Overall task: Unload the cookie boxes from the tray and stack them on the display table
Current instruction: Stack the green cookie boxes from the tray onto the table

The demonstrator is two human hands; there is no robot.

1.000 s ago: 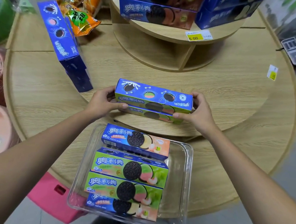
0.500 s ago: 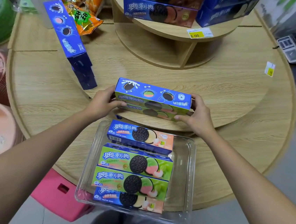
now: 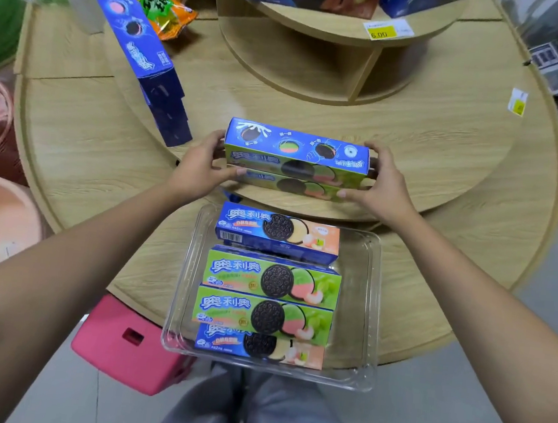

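Observation:
Two green-and-blue cookie boxes (image 3: 295, 159) lie stacked on the middle tier of the round wooden display table (image 3: 415, 150). My left hand (image 3: 203, 167) grips the stack's left end and my right hand (image 3: 382, 184) grips its right end, thumbs against the lower box. In front, a clear plastic tray (image 3: 368, 310) rests on the table's lowest tier. It holds several boxes: a blue-and-peach one (image 3: 278, 233) at the far end, two green ones (image 3: 272, 278) in the middle, and another blue-and-peach one (image 3: 260, 345) nearest me.
A tall stack of blue boxes (image 3: 142, 55) stands on the table at the left, with orange snack bags (image 3: 161, 6) behind it. The top tier (image 3: 324, 26) carries more boxes and a yellow price tag. A pink stool (image 3: 129, 343) sits below left.
Both hands stayed on the ends of the stacked boxes, which kept their place. The view shifted slightly, so the tray appears a little further right.

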